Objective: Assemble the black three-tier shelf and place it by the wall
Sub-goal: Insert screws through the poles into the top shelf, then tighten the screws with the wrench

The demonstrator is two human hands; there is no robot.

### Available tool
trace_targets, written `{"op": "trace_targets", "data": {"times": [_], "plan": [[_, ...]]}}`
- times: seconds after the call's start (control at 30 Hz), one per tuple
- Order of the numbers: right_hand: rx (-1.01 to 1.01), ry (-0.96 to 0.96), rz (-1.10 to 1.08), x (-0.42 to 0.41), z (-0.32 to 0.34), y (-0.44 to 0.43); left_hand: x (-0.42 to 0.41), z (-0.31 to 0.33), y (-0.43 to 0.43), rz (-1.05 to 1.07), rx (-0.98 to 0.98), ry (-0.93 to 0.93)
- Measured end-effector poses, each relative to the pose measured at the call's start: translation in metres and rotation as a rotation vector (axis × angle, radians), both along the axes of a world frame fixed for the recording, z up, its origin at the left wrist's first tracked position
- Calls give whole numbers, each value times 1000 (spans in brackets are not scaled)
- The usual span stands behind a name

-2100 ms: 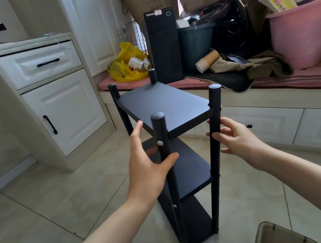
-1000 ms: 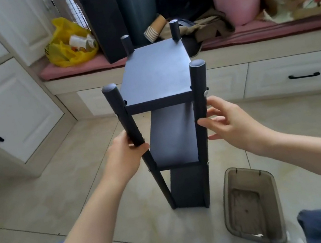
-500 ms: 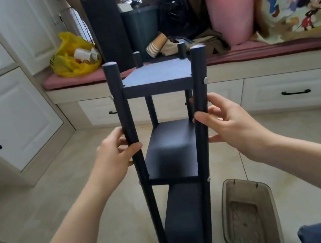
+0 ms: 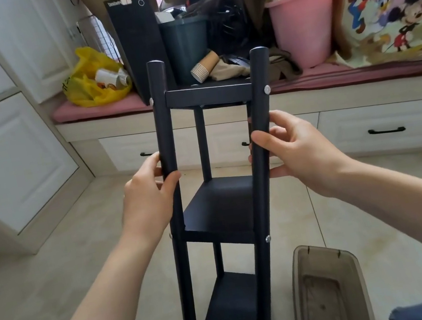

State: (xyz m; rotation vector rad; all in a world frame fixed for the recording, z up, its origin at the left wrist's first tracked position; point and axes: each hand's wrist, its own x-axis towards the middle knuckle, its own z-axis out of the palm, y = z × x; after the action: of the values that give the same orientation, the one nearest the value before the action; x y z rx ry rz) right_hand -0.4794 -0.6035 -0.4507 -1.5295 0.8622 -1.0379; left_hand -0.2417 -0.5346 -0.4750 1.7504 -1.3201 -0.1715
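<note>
The black three-tier shelf (image 4: 220, 209) stands upright right in front of me, its short end facing me and its foot below the frame edge. My left hand (image 4: 149, 199) grips the near left post between the top and middle tiers. My right hand (image 4: 295, 150) grips the near right post at the same height, fingers curled round it. The top tier is seen almost edge-on; the middle and bottom boards show between the posts.
A smoky plastic tray (image 4: 329, 291) lies on the tiled floor to the right of the shelf. Beyond it runs a window bench (image 4: 361, 93) with drawers, piled with a pink bucket (image 4: 304, 22), a yellow bag (image 4: 91, 82) and boxes. White cabinets (image 4: 7, 162) stand at left.
The shelf has come closer and higher in view, its top tier now nearly edge-on. Both hands have closed round the near posts and stayed there.
</note>
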Motion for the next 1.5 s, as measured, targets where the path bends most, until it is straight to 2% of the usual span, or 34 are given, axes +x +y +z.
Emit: {"op": "trace_targets", "data": {"times": [0.33,0.4,0.47,0.53,0.57,0.67,0.7,0.77,0.9,1.07,1.3,1.4,1.5], "plan": [[50,13,81,4,16,-12,1,-1,-9,9,-1,131],[41,35,87,6,18,-13,-5,-2,-6,63,-33,-58],[17,62,90,7,19,-15,-21,-2,2,119,-126,-382],[-12,84,103,8,21,-17,-41,-8,10,49,-236,-506],[-21,83,112,8,23,-18,-50,-12,13,-55,-217,-434],[-31,73,121,9,27,-20,-74,-21,17,-384,145,174],[-37,77,114,11,28,-21,-78,-25,15,-445,223,299],[-53,81,99,14,29,-20,-83,-30,9,-476,245,425],[-103,82,53,16,28,-19,-88,-25,-5,-472,165,656],[-166,188,36,14,30,-24,-90,-22,-15,-520,115,613],[19,272,-21,-15,1,-24,-83,-22,-21,-538,141,555],[256,454,24,-32,-41,-29,-78,-21,-23,-539,142,510],[425,764,161,-47,-91,-39,-77,-22,-24,-561,147,479]]}}
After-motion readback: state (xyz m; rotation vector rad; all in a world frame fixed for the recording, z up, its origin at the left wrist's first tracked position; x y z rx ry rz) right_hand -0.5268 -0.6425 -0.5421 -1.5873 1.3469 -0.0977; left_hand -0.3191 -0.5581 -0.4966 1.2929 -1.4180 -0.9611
